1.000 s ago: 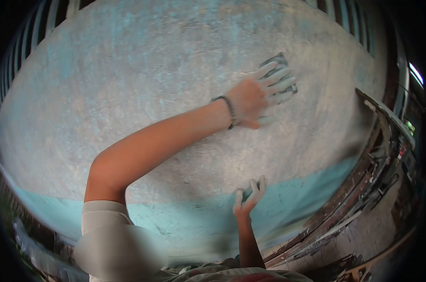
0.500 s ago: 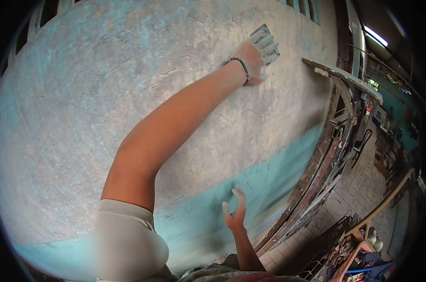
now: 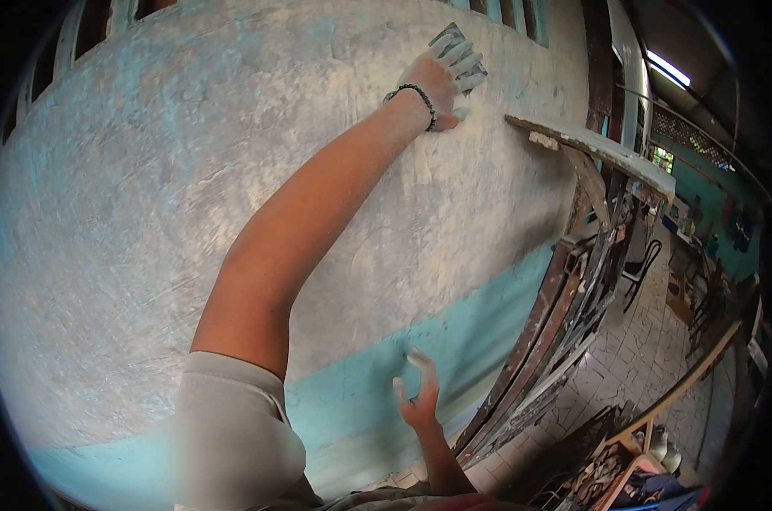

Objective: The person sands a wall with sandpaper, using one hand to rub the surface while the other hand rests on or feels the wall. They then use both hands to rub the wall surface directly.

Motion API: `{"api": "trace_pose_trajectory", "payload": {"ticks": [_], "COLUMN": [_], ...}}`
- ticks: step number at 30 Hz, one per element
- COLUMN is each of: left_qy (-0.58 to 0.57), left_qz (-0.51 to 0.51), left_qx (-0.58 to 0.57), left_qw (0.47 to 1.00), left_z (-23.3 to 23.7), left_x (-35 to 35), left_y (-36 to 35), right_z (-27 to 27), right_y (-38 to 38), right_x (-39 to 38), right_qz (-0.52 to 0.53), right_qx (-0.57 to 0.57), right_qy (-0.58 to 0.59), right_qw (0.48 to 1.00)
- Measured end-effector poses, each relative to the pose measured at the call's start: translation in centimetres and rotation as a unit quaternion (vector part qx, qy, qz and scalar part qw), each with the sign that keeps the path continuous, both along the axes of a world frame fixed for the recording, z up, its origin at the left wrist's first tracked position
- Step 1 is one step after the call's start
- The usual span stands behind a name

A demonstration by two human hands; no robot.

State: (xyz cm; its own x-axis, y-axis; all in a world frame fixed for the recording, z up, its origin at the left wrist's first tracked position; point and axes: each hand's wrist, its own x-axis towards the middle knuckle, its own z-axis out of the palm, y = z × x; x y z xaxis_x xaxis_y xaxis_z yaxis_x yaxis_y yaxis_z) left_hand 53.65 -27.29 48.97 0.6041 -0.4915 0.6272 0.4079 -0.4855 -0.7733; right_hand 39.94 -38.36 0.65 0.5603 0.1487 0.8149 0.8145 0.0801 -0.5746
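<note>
My left hand [image 3: 437,78], with a dark bead bracelet on the wrist, reaches high up the wall and presses a grey sanding sheet [image 3: 456,44] flat against the plaster, fingers spread over it. The wall [image 3: 147,213] is rough, pale grey and scuffed, with a turquoise painted band [image 3: 377,375] low down. My right hand [image 3: 418,397] is low at the band, fingers apart and bent, fingertips at the paint, holding nothing.
A worn wooden plank [image 3: 590,143] juts out from the wall at the right. Old paint-flecked frames [image 3: 548,341] lean against the wall below it. Beyond lie a tiled floor [image 3: 633,358], a dark chair [image 3: 644,255] and clutter at the bottom right.
My left hand has slid the sanding sheet upward along the wall. My view has swung, showing more of the room at the right. My right hand stays low on the turquoise band.
</note>
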Motion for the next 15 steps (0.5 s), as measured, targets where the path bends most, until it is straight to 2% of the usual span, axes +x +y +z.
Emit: {"api": "trace_pose_trajectory", "payload": {"ticks": [4,6,7,10,13,15], "left_qy": [0.017,-0.041,-0.067,-0.022,-0.063,-0.097], "left_qz": [-0.022,-0.035,-0.042,-0.036,-0.095,-0.085], "left_qx": [-0.003,-0.004,-0.005,-0.036,-0.064,-0.098], "left_qw": [1.000,0.999,0.997,0.998,0.991,0.987], "left_z": [1.6,2.6,3.0,4.4,3.9,2.4], "left_x": [0.4,0.0,-0.9,-5.5,-7.3,-9.4], "left_y": [0.2,0.8,0.8,0.7,3.1,3.5], "right_z": [0.6,1.3,1.7,3.0,3.9,4.5], "right_y": [-0.9,-0.9,-0.8,-0.4,-0.1,0.0], "right_x": [3.3,5.4,6.2,8.9,10.5,11.1], "right_qz": [0.026,0.039,0.046,0.060,0.069,0.071], "right_qx": [-0.001,0.001,0.006,0.025,0.047,0.056], "right_qy": [-0.005,-0.005,-0.008,-0.021,-0.035,-0.045], "right_qw": [1.000,0.999,0.999,0.998,0.996,0.995]}}
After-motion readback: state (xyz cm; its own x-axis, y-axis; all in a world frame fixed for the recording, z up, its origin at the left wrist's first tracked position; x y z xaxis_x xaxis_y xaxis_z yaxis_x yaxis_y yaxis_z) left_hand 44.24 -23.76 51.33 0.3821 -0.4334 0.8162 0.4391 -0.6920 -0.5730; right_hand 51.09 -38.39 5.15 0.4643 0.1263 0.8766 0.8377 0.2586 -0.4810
